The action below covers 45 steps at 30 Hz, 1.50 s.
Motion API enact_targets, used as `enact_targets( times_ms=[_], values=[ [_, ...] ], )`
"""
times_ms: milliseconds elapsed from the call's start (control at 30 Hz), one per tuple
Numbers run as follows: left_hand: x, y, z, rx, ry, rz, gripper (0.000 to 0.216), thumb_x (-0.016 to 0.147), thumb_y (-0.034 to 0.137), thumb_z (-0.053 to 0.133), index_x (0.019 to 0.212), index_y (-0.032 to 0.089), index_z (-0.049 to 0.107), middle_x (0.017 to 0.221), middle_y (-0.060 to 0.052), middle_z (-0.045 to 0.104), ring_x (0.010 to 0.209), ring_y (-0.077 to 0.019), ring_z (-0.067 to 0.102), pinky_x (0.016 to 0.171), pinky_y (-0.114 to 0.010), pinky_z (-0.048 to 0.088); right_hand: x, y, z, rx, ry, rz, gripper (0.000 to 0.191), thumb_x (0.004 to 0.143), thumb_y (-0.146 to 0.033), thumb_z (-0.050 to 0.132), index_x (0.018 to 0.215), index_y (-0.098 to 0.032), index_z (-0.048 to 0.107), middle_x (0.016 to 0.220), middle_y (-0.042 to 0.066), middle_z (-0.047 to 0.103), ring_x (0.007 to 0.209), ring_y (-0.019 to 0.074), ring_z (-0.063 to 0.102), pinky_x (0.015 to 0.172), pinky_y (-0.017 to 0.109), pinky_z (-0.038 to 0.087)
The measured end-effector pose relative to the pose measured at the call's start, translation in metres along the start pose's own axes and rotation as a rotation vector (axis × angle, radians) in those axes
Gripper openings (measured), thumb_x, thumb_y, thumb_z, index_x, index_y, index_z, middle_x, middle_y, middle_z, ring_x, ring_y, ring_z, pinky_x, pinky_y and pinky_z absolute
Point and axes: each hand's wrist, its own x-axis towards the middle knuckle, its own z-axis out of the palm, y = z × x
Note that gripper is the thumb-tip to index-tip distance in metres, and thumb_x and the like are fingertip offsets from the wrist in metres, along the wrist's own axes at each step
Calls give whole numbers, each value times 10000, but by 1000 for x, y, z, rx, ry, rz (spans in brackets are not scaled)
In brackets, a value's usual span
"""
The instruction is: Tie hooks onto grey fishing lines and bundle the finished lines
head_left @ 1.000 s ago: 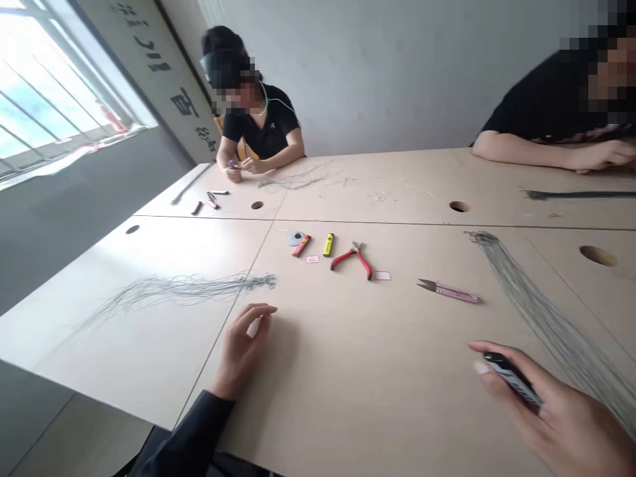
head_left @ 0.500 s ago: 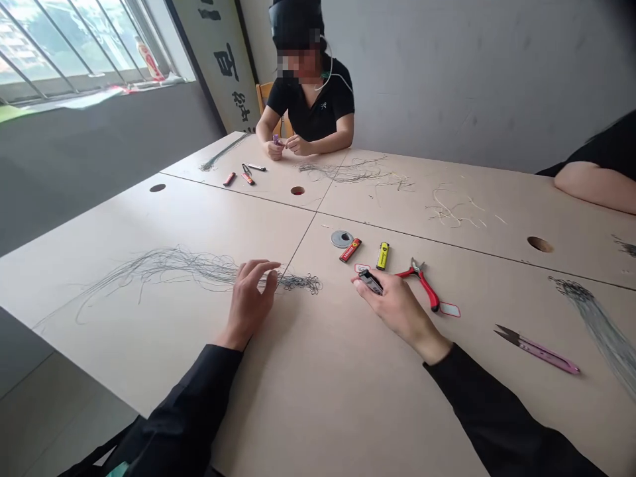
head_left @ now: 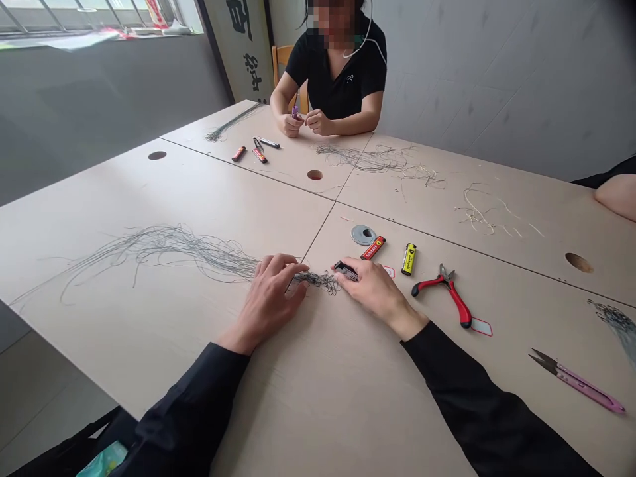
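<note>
Sprawling tangle of grey strands [head_left: 223,262]

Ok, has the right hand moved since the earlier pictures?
Yes: the right hand has moved left, from right of the red-handled pliers to left of them, beside the wire tangle.

Right hand [head_left: 377,291] with its black tool [head_left: 346,270], and there's the yellow lighter [head_left: 408,258] and the pliers [head_left: 442,295] just beyond it! The wire tangle [head_left: 318,281] sits between the hands, left hand [head_left: 271,301] right against it, and there's open desk [head_left: 348,411] below both wrists.
</note>
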Motion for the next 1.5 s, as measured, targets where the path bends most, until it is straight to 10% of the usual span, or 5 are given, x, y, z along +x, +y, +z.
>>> enact_targets(
  times_ms=[1500],
  values=[
    [-5,6,0,-93,-58,115,186,882,146,573,955,247,711,1094,-52,612,1003,-209,517,913,-399,438,-18,-4,9,-25,-92,115,115,860,-210,542,948,-191,613,840,51,696,698,175,593,642,252,383]
  ],
)
